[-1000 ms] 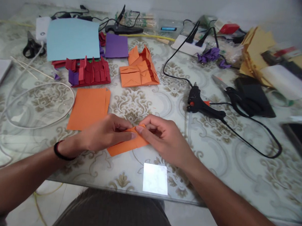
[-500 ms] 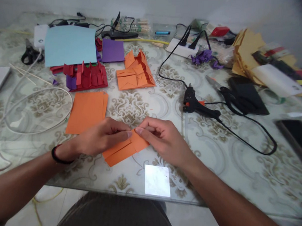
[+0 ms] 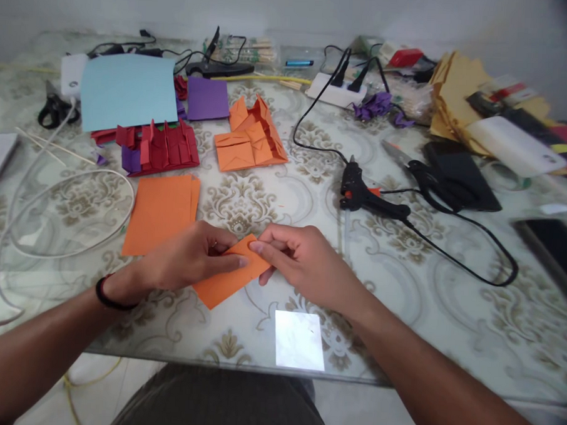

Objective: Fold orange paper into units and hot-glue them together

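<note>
Between my two hands is a folded piece of orange paper (image 3: 224, 285), tilted just above the table near its front edge. My left hand (image 3: 194, 255) is closed on its upper left side, thumb lying across the top face. At the far right corner my right hand (image 3: 293, 257) pinches the paper between thumb and fingers; the fingers behind are partly hidden. Beside my left hand lies a small stack of flat orange sheets (image 3: 159, 213). Beyond them sit folded orange paper pieces (image 3: 251, 139) joined together, and a red folded paper row (image 3: 168, 148).
A black glue gun (image 3: 371, 194) with its cable rests at the right, near scissors (image 3: 417, 171) and a phone (image 3: 551, 255). A white cable (image 3: 75, 250) loops at the left. Behind are a light blue sheet (image 3: 129, 93), a purple sheet (image 3: 207, 99) and a power strip (image 3: 336, 92).
The held orange paper now shows a smooth face where folded flaps and a slit showed before. My right fingers have shifted further under its right end. The view has moved slightly.
</note>
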### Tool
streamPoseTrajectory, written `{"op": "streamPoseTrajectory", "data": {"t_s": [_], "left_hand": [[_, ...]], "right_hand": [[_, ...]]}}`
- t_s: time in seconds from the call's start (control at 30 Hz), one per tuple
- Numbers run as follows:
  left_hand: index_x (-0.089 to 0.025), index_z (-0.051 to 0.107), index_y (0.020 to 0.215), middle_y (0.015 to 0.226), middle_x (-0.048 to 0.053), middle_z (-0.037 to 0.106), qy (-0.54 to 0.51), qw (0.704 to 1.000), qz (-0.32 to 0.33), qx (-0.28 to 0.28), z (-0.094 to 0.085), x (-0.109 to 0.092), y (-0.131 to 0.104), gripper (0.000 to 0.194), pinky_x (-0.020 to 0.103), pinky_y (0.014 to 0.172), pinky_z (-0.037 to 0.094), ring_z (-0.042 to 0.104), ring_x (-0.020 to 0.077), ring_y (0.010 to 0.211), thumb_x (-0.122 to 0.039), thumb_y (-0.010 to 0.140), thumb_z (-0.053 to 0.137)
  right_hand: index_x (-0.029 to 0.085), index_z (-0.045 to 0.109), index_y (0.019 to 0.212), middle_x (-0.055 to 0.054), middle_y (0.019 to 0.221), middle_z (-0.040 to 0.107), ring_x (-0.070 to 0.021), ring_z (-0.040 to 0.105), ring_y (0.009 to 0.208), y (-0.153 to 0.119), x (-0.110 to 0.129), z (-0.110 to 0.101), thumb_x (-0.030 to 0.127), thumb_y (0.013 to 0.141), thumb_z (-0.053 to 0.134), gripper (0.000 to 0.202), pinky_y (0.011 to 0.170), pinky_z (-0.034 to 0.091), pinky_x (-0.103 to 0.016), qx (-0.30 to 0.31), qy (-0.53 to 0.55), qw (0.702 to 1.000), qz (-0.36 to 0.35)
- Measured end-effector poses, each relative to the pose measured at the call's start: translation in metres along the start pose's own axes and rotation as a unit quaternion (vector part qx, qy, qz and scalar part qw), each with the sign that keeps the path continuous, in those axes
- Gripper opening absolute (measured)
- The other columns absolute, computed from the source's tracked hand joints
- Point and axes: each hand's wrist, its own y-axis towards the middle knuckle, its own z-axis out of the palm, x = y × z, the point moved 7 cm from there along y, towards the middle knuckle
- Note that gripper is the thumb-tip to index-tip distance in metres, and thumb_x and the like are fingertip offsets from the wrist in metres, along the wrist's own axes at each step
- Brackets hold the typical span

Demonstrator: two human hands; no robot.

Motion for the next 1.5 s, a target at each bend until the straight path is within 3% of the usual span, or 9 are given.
{"op": "streamPoseTrajectory", "data": {"t_s": [0.27, 0.43, 0.7, 0.87, 1.03, 1.17, 1.27, 1.5], "left_hand": [[-0.02, 0.029, 0.061, 0.06, -0.007, 0.023, 0.028, 0.998, 0.019, -0.052, -0.009, 0.001, -0.002, 0.051, 0.024, 0.048, 0.016, 0.021, 0.0078, 0.056, -0.041, 0.096, 0.06], [-0.019, 0.036, 0.062, 0.063, -0.006, 0.026, 0.025, 1.0, 0.002, -0.013, -0.002, 0.001, -0.001, 0.043, 0.023, 0.049, 0.019, 0.023, 0.0086, 0.057, -0.037, 0.094, 0.06], [-0.02, 0.034, 0.062, 0.062, -0.007, 0.025, 0.022, 0.997, 0.021, -0.076, -0.013, 0.003, -0.002, 0.048, 0.023, 0.047, 0.019, 0.023, 0.0081, 0.055, -0.042, 0.096, 0.06], [-0.019, 0.034, 0.062, 0.062, -0.006, 0.025, 0.005, 0.993, 0.02, -0.116, -0.02, 0.004, -0.004, 0.051, 0.022, 0.046, 0.018, 0.023, 0.0078, 0.055, -0.046, 0.096, 0.061], [-0.019, 0.044, 0.067, 0.061, -0.006, 0.032, -0.063, 0.993, 0.01, -0.099, -0.014, 0.002, -0.004, 0.045, 0.021, 0.044, 0.022, 0.028, 0.0075, 0.053, -0.048, 0.096, 0.062], [-0.017, 0.057, 0.076, 0.064, -0.004, 0.046, -0.081, 0.991, 0.003, -0.107, -0.013, 0.001, -0.004, 0.038, 0.02, 0.047, 0.032, 0.041, 0.0086, 0.054, -0.048, 0.098, 0.06], [-0.015, 0.064, 0.084, 0.069, 0.0, 0.057, -0.083, 0.99, -0.009, -0.115, -0.014, 0.003, -0.004, 0.038, 0.02, 0.049, 0.037, 0.049, 0.0103, 0.058, -0.049, 0.098, 0.06], [-0.014, 0.066, 0.086, 0.07, -0.002, 0.056, -0.101, 0.991, 0.014, -0.085, -0.009, -0.002, -0.003, 0.036, 0.02, 0.05, 0.035, 0.045, 0.009, 0.059, -0.047, 0.099, 0.06]], "right_hand": [[0.02, 0.064, 0.082, 0.001, 0.065, 0.071, -0.0149, 0.075, 0.063, 0.003, 0.001, -0.004, 0.038, 0.099, 0.064, 0.025, 0.052, 0.041, -0.021, -0.013, 0.021, 0.999, -0.023], [0.02, 0.065, 0.081, 0.0, 0.061, 0.073, -0.0151, 0.075, 0.061, 0.002, -0.001, -0.002, 0.035, 0.099, 0.064, 0.023, 0.049, 0.039, -0.021, 0.001, -0.003, 1.0, 0.002], [0.019, 0.066, 0.089, 0.001, 0.07, 0.074, -0.0137, 0.075, 0.067, 0.004, 0.003, -0.007, 0.036, 0.098, 0.066, 0.019, 0.064, 0.054, -0.023, -0.03, 0.072, 0.996, -0.031], [0.018, 0.066, 0.088, -0.001, 0.078, 0.075, -0.0133, 0.073, 0.066, 0.004, 0.002, -0.013, 0.04, 0.094, 0.071, 0.024, 0.068, 0.056, -0.026, -0.053, 0.119, 0.991, -0.04], [0.018, 0.065, 0.087, -0.002, 0.08, 0.075, -0.0128, 0.071, 0.064, 0.003, 0.002, -0.015, 0.042, 0.096, 0.07, 0.026, 0.066, 0.054, -0.027, -0.056, 0.101, 0.992, -0.039], [0.018, 0.065, 0.09, -0.002, 0.08, 0.075, -0.0138, 0.071, 0.069, 0.002, 0.005, -0.013, 0.042, 0.097, 0.069, 0.025, 0.071, 0.055, -0.028, -0.062, 0.102, 0.991, -0.052], [0.018, 0.066, 0.084, -0.003, 0.08, 0.075, -0.0149, 0.07, 0.072, 0.002, 0.005, -0.007, 0.042, 0.095, 0.07, 0.026, 0.072, 0.054, -0.029, -0.031, 0.093, 0.994, -0.049], [0.019, 0.059, 0.076, -0.001, 0.075, 0.069, -0.0139, 0.065, 0.07, 0.002, 0.003, -0.004, 0.041, 0.096, 0.069, 0.031, 0.068, 0.051, -0.028, -0.014, 0.09, 0.994, -0.062]]}}
